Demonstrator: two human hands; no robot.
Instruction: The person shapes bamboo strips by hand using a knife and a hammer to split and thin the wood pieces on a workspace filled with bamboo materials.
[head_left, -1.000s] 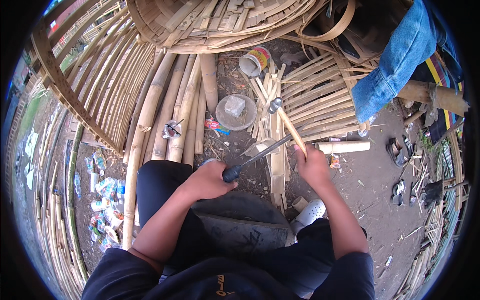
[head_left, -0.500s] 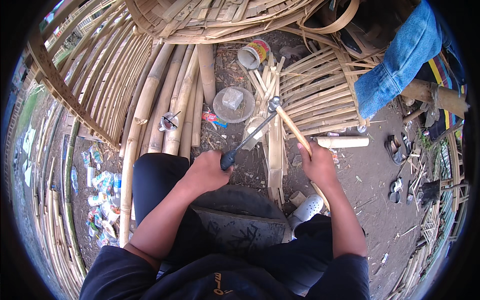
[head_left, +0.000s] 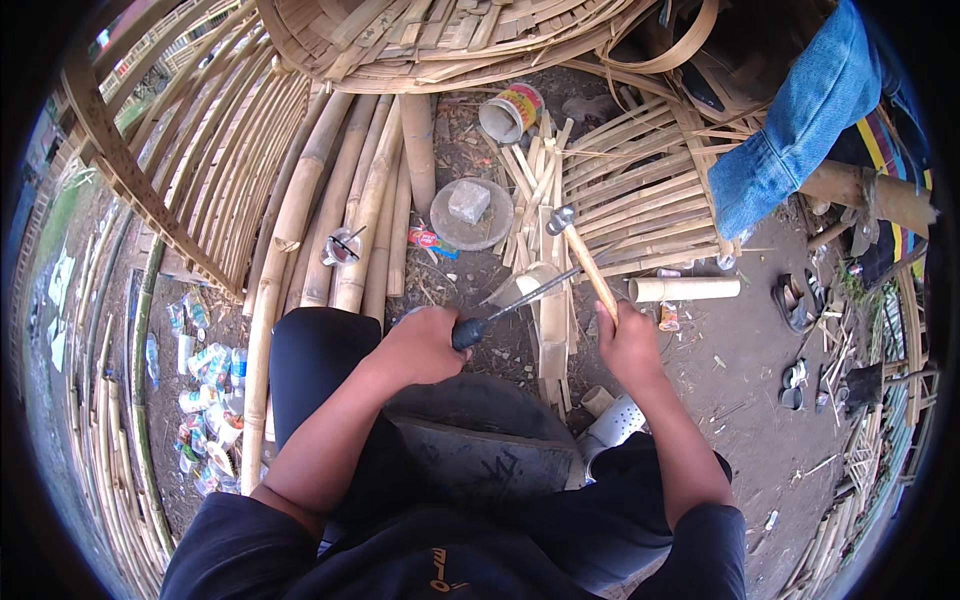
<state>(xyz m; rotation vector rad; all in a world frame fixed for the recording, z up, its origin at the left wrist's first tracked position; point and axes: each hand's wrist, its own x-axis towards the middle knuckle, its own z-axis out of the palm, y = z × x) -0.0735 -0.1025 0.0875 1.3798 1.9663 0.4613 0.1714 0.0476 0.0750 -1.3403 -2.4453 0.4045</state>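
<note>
My left hand [head_left: 425, 345] is closed round the black handle of a long, thin metal tool [head_left: 520, 302], whose exact kind I cannot make out. Its shaft slants up to the right and passes behind the hammer's handle from this view. In my right hand [head_left: 628, 340] is a hammer [head_left: 590, 263], gripped by its wooden handle with the metal head up and to the left. Below both tools lie split bamboo strips [head_left: 551, 330] on the ground. Whether the two tools touch is not clear.
Bamboo poles [head_left: 315, 220] lie to the left beside a slatted bamboo frame [head_left: 215, 150]. Ahead are a grey stone [head_left: 468, 204] on a round slab [head_left: 445, 232], a bucket [head_left: 497, 122] and a woven basket [head_left: 430, 72]. Someone's denim leg [head_left: 775, 150] is at the right.
The thin tool has swung to a flatter angle, its shaft reaching further right past the hammer. The hammer has shifted slightly right and down; both grips hold.
</note>
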